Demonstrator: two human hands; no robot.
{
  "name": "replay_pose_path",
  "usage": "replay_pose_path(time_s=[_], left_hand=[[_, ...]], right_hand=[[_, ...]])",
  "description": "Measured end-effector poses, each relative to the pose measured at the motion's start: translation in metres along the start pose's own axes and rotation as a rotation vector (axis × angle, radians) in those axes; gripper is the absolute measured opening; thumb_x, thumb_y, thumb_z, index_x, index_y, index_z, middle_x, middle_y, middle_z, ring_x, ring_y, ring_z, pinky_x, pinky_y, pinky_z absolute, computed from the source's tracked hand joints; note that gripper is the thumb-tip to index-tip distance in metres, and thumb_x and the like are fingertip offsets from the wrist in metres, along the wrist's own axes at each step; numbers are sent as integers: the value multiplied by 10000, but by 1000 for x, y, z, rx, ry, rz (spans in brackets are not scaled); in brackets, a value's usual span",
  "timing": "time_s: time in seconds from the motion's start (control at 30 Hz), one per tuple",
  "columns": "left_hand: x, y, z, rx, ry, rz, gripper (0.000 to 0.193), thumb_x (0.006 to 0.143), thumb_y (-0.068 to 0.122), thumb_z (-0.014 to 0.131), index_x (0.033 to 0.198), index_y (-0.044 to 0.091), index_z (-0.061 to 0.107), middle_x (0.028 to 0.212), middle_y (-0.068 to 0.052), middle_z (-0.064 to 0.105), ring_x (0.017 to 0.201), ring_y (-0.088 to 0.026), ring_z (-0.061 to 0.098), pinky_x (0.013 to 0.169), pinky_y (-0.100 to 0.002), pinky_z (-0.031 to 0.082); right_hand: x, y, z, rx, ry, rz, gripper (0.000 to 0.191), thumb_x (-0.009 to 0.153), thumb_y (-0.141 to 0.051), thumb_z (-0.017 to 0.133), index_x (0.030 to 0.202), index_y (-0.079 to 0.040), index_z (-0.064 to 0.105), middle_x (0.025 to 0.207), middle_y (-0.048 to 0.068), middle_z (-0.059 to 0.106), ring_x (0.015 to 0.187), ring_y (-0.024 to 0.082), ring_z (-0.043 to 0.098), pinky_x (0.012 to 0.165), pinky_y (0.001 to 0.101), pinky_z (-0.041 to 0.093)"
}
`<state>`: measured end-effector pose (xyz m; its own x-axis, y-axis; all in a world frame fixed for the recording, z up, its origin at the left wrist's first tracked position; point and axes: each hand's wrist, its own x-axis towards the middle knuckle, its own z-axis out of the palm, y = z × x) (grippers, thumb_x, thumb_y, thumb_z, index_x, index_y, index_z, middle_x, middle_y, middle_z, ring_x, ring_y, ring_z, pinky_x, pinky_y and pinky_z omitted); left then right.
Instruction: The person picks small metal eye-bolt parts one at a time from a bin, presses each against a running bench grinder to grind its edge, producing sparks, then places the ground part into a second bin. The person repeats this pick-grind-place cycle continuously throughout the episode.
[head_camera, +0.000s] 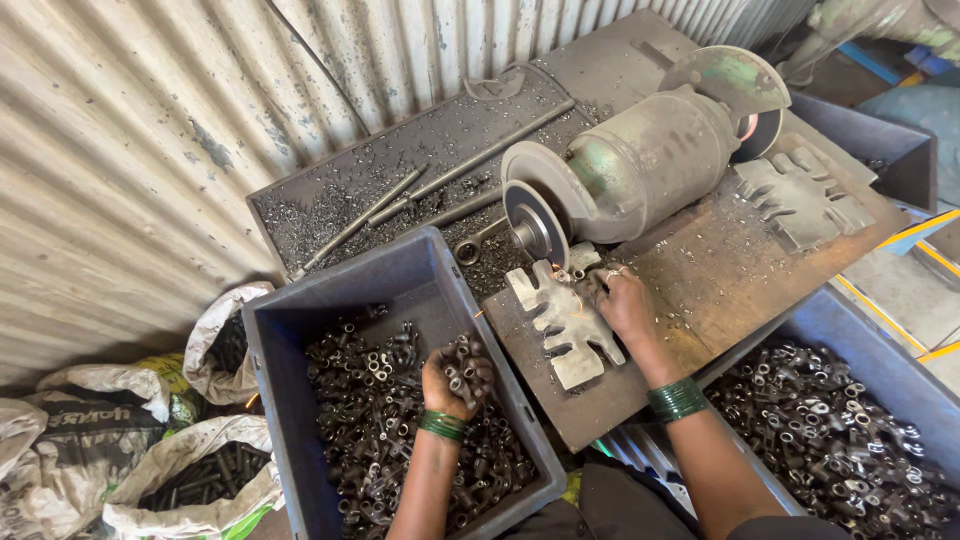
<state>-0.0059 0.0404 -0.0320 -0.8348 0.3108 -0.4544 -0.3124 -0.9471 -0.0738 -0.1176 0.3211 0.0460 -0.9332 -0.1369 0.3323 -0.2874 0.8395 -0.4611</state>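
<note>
Left hand (457, 378): lower centre of the frame, palm up, grip closed around a handful of small dark metal parts (463, 362), held over the grey bin.
Right hand (625, 305): centre of the frame, grip pinched shut on a small metal piece (583, 283), pressed close to the grinding wheel; a few sparks show at the wheel's lower edge.
Grinding wheel (533, 222): upright disc on the left end of a worn green-grey bench grinder (650, 160), upper centre.
Worktop (720, 270): rusted steel plate carrying the grinder, strewn with filings; a pale notched metal rest (565, 320) lies just under the right hand.
Grey bin (285, 330): lower left of centre, partly filled with more of the same dark parts.
Second bin (850, 330): lower right, also heaped with parts.
Tray (330, 195): upper left of the grinder, holding long rods and metal dust.
Sacks (150, 470): lower left corner, against the corrugated wall.
Wrists: green bangles on both.
</note>
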Motion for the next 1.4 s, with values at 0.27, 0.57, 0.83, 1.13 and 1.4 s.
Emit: replay_pose_path(time_s=[0.27, 0.57, 0.83, 1.13, 1.4], left_hand=[[0, -2, -13, 38, 25, 29, 217, 866, 291, 588, 899, 77, 586, 797, -70, 622, 621, -175, 538, 486, -286, 459], [3, -12, -5, 252, 58, 96, 145, 972, 190, 575, 1101, 123, 567, 1005, -108, 710, 692, -201, 633, 476, -280, 495], [-1, -16, 12, 432, 58, 219, 155, 1010, 219, 513, 1112, 105, 490, 1270, -172, 700, 925, -333, 731, 473, -305, 536], [3, -3, 5, 585, 65, 196, 490, 984, 559, 533, 1147, 107, 635, 817, -86, 710, 521, -165, 625, 345, -256, 442], [0, -9, 13, 628, 146, 215, 590, 959, 640, 519, 1118, 81, 614, 700, -42, 649, 500, -165, 611, 353, -261, 457]], right_hand=[[-2, -3, -3, 30, -21, 63, 263, 850, -234, 745, 1078, -107, 766, 1049, 143, 722, 923, 356, 685, 800, 437, 551], [-2, -1, 1, -33, 6, 52, 266, 837, -238, 757, 1067, -104, 765, 1008, 155, 721, 916, 378, 681, 789, 463, 539], [-1, -11, -2, -111, 38, 18, 266, 824, -239, 770, 1071, -139, 778, 1001, 133, 726, 894, 353, 687, 765, 461, 544], [4, -7, -5, 273, -4, 248, 316, 694, -240, 870, 964, -89, 805, 805, 102, 770, 683, 207, 747, 654, 337, 572], [-24, -15, 0, -223, 257, -352, 233, 699, -149, 843, 917, -102, 775, 916, 89, 727, 935, 272, 709, 850, 394, 577]])
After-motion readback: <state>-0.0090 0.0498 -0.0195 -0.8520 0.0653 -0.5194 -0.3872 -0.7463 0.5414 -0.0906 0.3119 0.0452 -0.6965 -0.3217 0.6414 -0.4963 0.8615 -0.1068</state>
